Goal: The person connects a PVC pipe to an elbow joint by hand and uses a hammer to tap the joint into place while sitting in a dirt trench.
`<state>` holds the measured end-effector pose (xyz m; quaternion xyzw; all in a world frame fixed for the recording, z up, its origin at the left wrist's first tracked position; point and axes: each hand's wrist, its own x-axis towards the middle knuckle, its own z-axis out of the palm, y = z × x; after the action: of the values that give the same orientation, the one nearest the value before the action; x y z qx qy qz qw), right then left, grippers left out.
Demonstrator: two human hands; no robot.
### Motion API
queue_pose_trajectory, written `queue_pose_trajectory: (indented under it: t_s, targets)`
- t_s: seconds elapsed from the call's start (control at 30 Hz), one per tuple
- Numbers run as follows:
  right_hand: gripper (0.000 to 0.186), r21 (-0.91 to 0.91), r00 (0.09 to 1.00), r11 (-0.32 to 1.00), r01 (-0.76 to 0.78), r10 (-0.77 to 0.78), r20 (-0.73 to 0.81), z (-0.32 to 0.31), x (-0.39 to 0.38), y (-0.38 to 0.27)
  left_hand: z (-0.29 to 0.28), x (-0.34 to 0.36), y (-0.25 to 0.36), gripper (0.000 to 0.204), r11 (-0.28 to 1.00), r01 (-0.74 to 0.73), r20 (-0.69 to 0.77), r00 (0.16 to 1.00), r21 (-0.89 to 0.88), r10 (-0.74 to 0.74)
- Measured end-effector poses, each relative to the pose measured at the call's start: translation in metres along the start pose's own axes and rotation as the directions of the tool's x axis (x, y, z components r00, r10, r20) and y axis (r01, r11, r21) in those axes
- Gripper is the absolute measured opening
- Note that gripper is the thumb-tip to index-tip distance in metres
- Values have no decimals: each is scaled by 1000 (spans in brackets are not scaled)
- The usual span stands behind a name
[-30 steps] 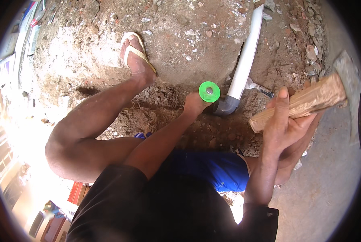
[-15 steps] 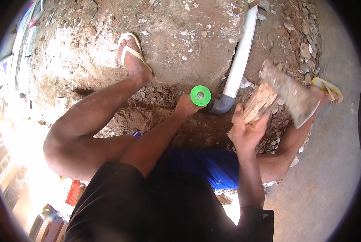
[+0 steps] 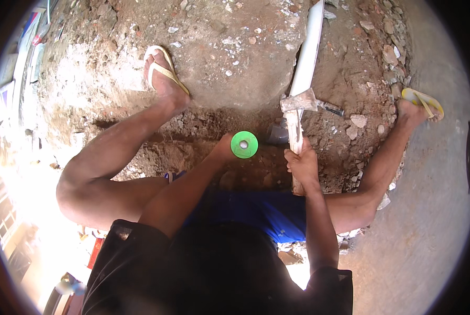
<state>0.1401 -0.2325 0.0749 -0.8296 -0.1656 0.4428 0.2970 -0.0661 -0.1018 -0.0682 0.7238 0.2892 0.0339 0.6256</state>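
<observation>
The left hand point(image 3: 225, 149) is hiding behind the green round cap point(image 3: 244, 144), so its fingers are not showing and whatever stem the cap is sitting on cannot be told. Just beyond the right hand point(image 3: 302, 165), the hammer's point(image 3: 298, 102) head is covering part of the white pipe point(image 3: 309, 47), whose far end is running off the top edge. The grey elbow point(image 3: 278, 134) between the hands is lying in shadow, its joint unclear.
</observation>
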Motion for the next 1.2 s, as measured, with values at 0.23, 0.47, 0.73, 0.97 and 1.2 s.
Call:
queue_pose_trajectory:
  t_s: [0.23, 0.47, 0.73, 0.97, 1.2]
  targets:
    - [30, 126, 995, 988, 88, -82, -55, 2, -1, 28, 7, 43, -22, 39, 989, 51, -175, 984, 141, -26]
    - [31, 150, 998, 988, 43, -35, -52, 6, -5, 13, 12, 37, -9, 32, 999, 33, -317, 947, -42, -45]
    - [34, 206, 1000, 978, 19, -21, 7, 3, -10, 8, 0, 43, 4, 29, 1000, 16, -492, 870, -24, -26]
    - [27, 174, 1000, 985, -9, 5, 24, 1, -10, -7, 1, 60, 55, 32, 992, 78, -372, 928, 98, -37]
    - [26, 125, 999, 992, 25, -28, 17, -13, -21, -47, 16, 65, 34, 35, 960, 216, -325, 934, 178, -150]
